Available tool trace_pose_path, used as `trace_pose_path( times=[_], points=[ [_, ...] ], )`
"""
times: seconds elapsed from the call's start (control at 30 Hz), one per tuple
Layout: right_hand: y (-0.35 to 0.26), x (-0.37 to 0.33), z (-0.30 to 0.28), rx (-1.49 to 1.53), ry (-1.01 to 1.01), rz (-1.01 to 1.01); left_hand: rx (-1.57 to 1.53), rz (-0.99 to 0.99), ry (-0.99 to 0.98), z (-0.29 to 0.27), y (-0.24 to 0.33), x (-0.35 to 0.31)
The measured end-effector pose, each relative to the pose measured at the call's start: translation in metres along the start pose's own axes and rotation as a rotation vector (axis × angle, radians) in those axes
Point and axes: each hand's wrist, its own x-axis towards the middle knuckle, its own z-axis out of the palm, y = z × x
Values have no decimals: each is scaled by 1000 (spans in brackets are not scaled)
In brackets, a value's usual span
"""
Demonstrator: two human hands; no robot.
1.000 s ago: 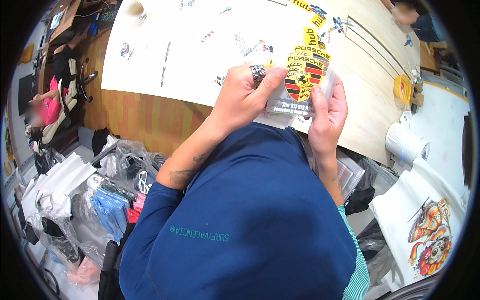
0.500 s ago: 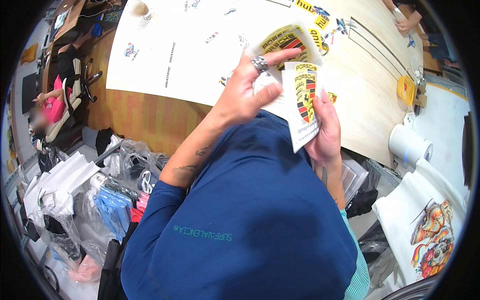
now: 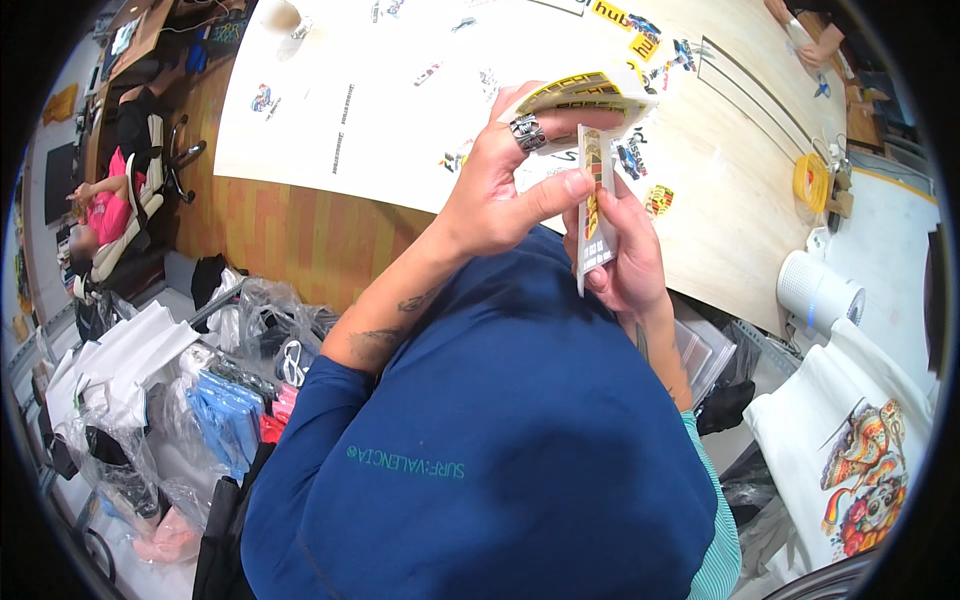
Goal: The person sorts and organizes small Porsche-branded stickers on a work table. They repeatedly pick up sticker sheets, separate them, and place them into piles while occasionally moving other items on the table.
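Note:
My left hand point(image 3: 490, 190), with a chunky silver ring on one finger, is closed on a bent batch of clear-edged sticker sheets point(image 3: 570, 92) printed in yellow and black. Its thumb presses on the face of a second stack of crest sticker sheets point(image 3: 598, 240), coloured yellow, red and black. That narrow stack stands upright, turned nearly edge-on, in the grip of my right hand point(image 3: 635, 250). Both hands are close together over the near edge of the table. How many sheets are in each batch cannot be made out.
A large pale table point(image 3: 720, 220) lies ahead, partly covered by a white printed sheet point(image 3: 300, 100) and cut stickers point(image 3: 630, 158). A yellow roll point(image 3: 810, 182) and a white cylinder point(image 3: 820, 290) stand right. Bagged clothes point(image 3: 225, 410) lie left. Other people sit far left and far right.
The right-hand stack has turned from face-on to nearly edge-on. My left thumb has moved right onto it, and the left batch has tipped and bent over.

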Motion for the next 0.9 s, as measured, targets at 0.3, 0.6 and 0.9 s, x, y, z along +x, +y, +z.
trace_pose_path(
  times=[0.3, 0.6, 0.9],
  points=[
    [-22, -19, -61, -595, 357, -377, -268, -270, 134, 2, 10, 7],
    [-46, -98, -331, -1857, 1257, -268, -256, -398, 107, 14, 24, 15],
    [7, -96, -431, -1907, 1269, 143, -226, -478, 59, 79, 38, 22]
  ],
)
